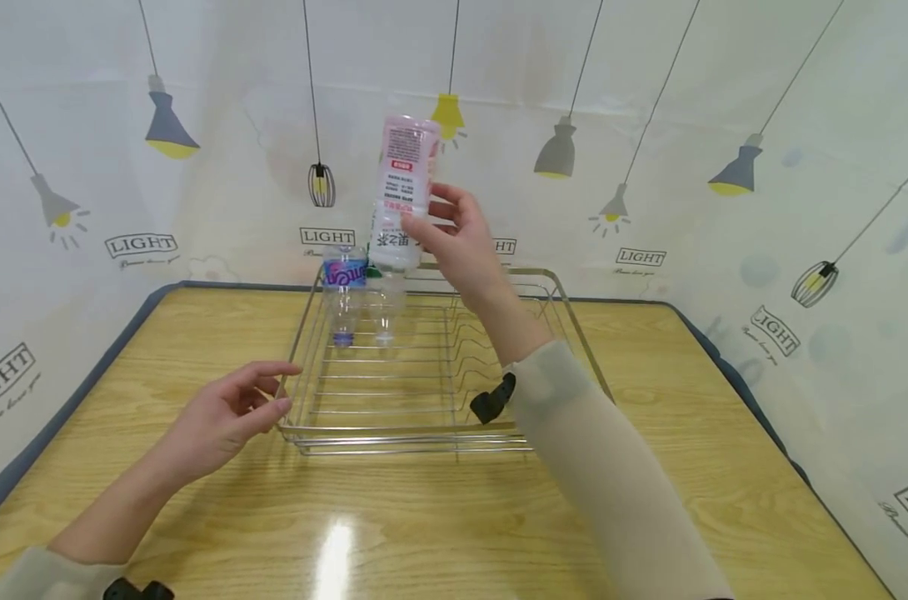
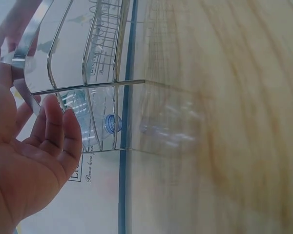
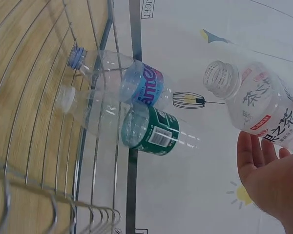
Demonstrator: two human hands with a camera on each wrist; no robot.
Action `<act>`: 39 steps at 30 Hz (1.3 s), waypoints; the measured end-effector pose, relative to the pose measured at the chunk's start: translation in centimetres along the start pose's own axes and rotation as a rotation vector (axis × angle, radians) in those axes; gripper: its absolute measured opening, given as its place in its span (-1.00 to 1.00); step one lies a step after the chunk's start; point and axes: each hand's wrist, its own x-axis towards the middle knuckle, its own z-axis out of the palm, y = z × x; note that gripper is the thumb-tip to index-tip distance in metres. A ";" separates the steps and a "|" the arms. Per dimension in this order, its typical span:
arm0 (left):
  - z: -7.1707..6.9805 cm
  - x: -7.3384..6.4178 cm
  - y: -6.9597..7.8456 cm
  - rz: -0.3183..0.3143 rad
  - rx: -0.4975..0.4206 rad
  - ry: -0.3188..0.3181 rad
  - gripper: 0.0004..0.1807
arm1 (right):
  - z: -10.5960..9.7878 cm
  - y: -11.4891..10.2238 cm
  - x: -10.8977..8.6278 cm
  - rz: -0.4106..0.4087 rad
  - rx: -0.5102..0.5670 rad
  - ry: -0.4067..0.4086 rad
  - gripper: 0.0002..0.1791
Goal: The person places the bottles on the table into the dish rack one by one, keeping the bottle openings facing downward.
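Observation:
My right hand (image 1: 465, 246) grips a clear plastic bottle with a pink and white label (image 1: 405, 187), neck down, above the back of a wire dish rack (image 1: 394, 431). In the right wrist view its mouth shows no cap. Against the rack's back left stand two upside-down bottles: one with a blue and purple label (image 3: 145, 84) and a blue cap, the other with a green label (image 3: 151, 129) and a white cap. My left hand (image 1: 225, 417) holds the rack's rim at the front left corner, thumb and fingers on either side of it.
The rack stands on a wood-grain table (image 1: 394, 517). Wavy wire dividers (image 1: 469, 358) run along its right part. Behind and at both sides hangs a pale cloth (image 1: 244, 167) printed with lamps. A dark blue edge (image 1: 739, 383) borders the table.

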 end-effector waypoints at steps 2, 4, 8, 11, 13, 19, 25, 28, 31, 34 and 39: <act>0.1 0.0 0.0 0.007 0.004 0.001 -0.56 | 0.5 0.4 0.5 0.006 0.013 0.023 -0.26; 0.1 0.0 0.0 0.007 0.002 0.002 -0.57 | 0.9 0.8 1.0 0.009 0.023 0.042 -0.26; 0.3 -0.1 0.0 -0.012 -0.019 -0.008 -0.56 | 1.2 1.9 1.5 0.029 0.018 0.078 -0.26; 0.4 -0.1 0.0 -0.024 -0.030 -0.017 -0.56 | 1.0 2.8 1.5 0.048 0.009 0.106 -0.27; 0.4 -0.1 0.1 -0.025 -0.030 -0.020 -0.56 | 0.7 3.4 1.5 0.059 0.003 0.119 -0.27; 0.3 0.1 0.2 -0.024 -0.023 -0.019 -0.56 | -0.3 4.8 1.8 0.089 -0.014 0.130 -0.25; 0.3 0.2 0.1 -0.007 -0.015 -0.005 -0.56 | -1.4 5.9 2.0 0.137 -0.063 0.160 -0.27; 0.1 0.1 0.1 -0.022 -0.008 -0.005 -0.57 | -1.8 6.4 2.0 0.168 -0.084 0.144 -0.26; 0.1 0.0 0.1 -0.033 -0.007 -0.010 -0.57 | -2.1 6.9 2.0 0.189 -0.098 0.129 -0.26; 0.1 -0.1 0.1 -0.034 -0.008 -0.013 -0.57 | -2.3 7.3 1.9 0.199 -0.110 0.122 -0.25; 0.0 0.0 0.1 -0.030 0.002 -0.011 -0.58 | -2.4 7.5 1.8 0.217 -0.153 0.113 -0.24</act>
